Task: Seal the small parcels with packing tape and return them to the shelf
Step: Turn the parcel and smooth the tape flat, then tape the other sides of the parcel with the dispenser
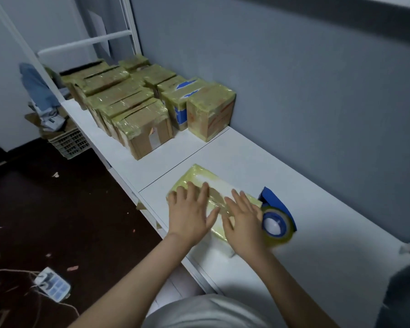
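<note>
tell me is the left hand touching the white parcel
Touching. The head view shows the left hand lying flat on top of the white parcel.

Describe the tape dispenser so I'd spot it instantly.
Follow the white shelf along the grey wall toward the camera. Beside the person's right hand, right of the flat parcel, sits the tape dispenser: a blue frame holding a roll, the only round thing there.

A small packing room.
Taped cardboard parcels [137, 107] stand in rows on a white table [282, 176] by a grey wall [294, 67], with a tape dispenser [277, 218]; a crate [69, 143] of scraps sits on the dark floor [57, 209].
</note>
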